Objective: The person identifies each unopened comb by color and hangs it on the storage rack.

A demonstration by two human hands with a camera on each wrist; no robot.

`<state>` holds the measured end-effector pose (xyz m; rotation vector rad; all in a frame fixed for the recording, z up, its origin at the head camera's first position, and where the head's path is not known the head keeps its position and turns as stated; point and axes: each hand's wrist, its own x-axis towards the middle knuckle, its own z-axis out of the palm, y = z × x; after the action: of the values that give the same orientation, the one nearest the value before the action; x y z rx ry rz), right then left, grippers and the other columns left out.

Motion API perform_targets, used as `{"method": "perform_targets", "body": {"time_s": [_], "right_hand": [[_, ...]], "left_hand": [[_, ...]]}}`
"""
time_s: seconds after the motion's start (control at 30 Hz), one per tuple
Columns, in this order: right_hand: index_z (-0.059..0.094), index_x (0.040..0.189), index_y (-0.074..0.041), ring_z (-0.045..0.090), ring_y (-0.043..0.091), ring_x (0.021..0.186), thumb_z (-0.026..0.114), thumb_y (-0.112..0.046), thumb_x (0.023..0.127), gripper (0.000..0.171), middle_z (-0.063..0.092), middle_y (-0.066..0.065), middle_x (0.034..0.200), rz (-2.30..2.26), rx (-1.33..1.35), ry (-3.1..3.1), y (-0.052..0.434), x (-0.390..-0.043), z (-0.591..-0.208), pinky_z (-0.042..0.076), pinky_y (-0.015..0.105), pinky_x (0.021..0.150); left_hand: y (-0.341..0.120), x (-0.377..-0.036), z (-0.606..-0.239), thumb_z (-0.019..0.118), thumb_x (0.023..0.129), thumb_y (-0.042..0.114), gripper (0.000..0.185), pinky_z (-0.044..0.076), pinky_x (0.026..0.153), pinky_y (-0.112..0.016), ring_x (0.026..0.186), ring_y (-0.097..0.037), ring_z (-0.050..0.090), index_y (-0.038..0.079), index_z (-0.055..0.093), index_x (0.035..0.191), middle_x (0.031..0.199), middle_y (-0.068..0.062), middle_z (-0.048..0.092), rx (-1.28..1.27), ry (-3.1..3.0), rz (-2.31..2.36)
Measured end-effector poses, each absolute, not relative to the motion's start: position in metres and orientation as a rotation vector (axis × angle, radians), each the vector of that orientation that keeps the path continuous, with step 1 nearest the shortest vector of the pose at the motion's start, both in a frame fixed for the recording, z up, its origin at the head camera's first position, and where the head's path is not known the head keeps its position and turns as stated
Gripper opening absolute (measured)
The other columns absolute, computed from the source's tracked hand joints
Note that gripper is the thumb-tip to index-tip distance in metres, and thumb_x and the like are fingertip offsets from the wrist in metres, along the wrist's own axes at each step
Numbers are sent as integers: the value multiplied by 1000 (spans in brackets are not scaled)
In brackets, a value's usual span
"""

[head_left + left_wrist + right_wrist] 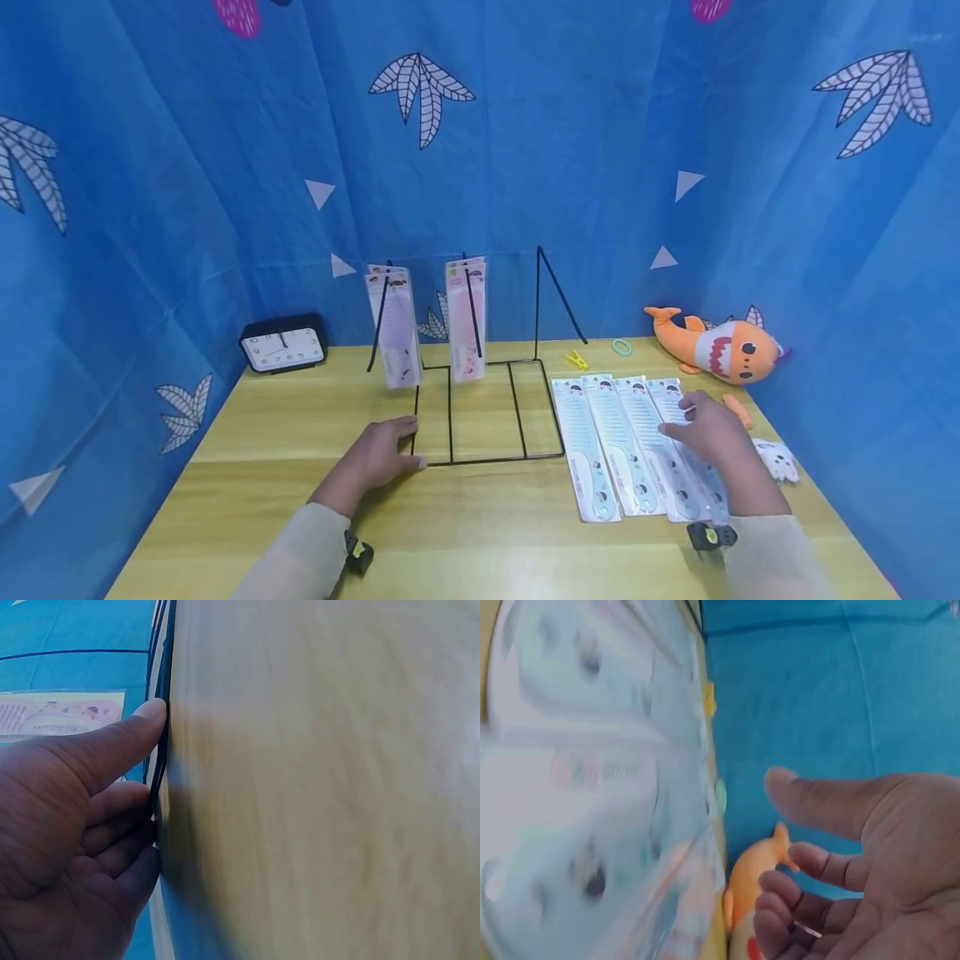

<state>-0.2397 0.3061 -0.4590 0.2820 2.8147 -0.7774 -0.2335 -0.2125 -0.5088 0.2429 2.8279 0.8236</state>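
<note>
My left hand [380, 454] rests at the front-left corner of a black wire rack [487, 460], its thumb touching the wire and its fingers against the left side. Over the rightmost of several packaged light-blue combs [588, 454], my right hand [711, 433] hovers with thumb and fingers apart. In the right wrist view nothing lies between those fingers, and the comb packs [592, 795] look blurred. Packs with a purple comb [395, 333] hang on the rack's left hook; packs with a pink comb [466, 325] hang on the middle hook. The right hook [562, 296] is bare.
A black-framed clock [283, 343] stands at the back left. Behind the combs lie a yellow clip [576, 360] and a green ring [622, 347]. An orange shark plush [716, 348] sits at the back right, with a small white figure [777, 460] nearer the right edge.
</note>
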Motion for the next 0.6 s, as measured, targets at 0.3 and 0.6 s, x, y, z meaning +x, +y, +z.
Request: {"method": "perform_targets", "body": {"time_s": [0.3, 0.6], "right_hand": [[42, 146, 17, 62, 41, 98, 80, -21, 97, 72, 64, 33, 116, -691, 407, 2754, 331, -232, -478, 56, 47, 78], [46, 141, 17, 62, 40, 95, 82, -20, 95, 69, 64, 30, 110, -684, 423, 2721, 339, -232, -488, 54, 43, 74]], "left_hand": [[-213, -234, -510, 88, 94, 26, 70, 39, 131, -57, 157, -40, 46, 1, 61, 153, 166, -11, 55, 264, 2845, 819], [-215, -234, -511, 89, 94, 28, 70, 40, 131, -56, 156, -40, 47, 1, 62, 152, 165, -12, 56, 278, 2854, 812]]}}
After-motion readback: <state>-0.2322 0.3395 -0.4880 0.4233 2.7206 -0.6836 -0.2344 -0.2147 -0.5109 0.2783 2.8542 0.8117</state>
